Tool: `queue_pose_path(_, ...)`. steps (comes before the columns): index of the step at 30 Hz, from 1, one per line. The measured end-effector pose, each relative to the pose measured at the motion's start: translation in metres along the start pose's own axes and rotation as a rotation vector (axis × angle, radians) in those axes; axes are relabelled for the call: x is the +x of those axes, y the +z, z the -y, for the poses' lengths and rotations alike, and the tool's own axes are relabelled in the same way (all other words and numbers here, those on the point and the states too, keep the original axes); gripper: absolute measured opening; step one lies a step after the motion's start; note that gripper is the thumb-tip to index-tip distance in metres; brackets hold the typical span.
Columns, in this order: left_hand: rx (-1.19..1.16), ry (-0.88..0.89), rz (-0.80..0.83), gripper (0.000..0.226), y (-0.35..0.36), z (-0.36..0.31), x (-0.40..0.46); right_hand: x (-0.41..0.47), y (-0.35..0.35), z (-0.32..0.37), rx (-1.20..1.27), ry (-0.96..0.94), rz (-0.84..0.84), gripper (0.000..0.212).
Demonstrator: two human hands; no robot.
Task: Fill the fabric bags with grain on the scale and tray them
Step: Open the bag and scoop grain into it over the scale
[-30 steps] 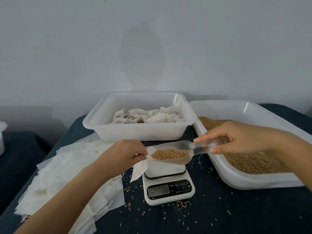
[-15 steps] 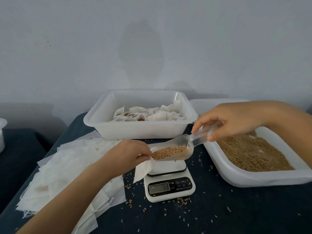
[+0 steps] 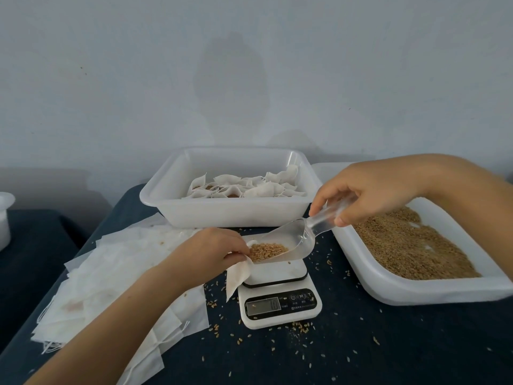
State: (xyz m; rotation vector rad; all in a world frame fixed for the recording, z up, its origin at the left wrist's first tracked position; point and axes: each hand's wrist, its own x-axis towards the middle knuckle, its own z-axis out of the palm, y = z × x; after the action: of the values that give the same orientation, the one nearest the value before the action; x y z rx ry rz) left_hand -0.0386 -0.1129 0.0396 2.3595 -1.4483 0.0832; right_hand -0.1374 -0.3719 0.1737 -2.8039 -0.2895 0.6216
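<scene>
My left hand (image 3: 211, 250) pinches the mouth of a white fabric bag (image 3: 237, 275) that hangs over the left edge of the white scale (image 3: 279, 301). My right hand (image 3: 369, 194) grips the handle of a clear plastic scoop (image 3: 291, 243), tilted down to the left. Brown grain (image 3: 266, 251) has slid to the scoop's lip at the bag's mouth. The scale's display shows a dim number. Behind the scale, a white tray (image 3: 230, 215) holds several filled bags.
A large white tray of loose grain (image 3: 410, 245) lies on the right. A pile of flat fabric bags (image 3: 111, 276) covers the dark tabletop at the left. Spilled grains (image 3: 299, 327) dot the cloth around the scale. A white container (image 3: 5, 218) stands at the far left edge.
My right hand rose and tipped the scoop more steeply; the grain slid down toward the bag's mouth. My left hand stayed on the bag.
</scene>
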Motion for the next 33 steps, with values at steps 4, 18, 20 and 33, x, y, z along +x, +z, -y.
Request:
queue_pose_path(4,-0.001,-0.007,-0.002,0.02,-0.001,-0.001,-0.001,-0.002,-0.001,0.003,-0.014,-0.001,-0.007,0.029)
queue_pose_path(18,-0.008,-0.014,-0.011,0.019,-0.001,-0.004,-0.003,-0.006,0.0,0.005,-0.02,-0.002,-0.015,0.03)
queue_pose_path(20,-0.008,-0.015,-0.014,0.018,0.0,-0.004,-0.003,-0.005,0.001,0.004,-0.019,-0.003,-0.017,0.03)
queue_pose_path(33,-0.009,-0.01,-0.003,0.018,0.001,-0.005,-0.001,0.006,-0.021,0.033,-0.121,0.046,-0.047,0.029)
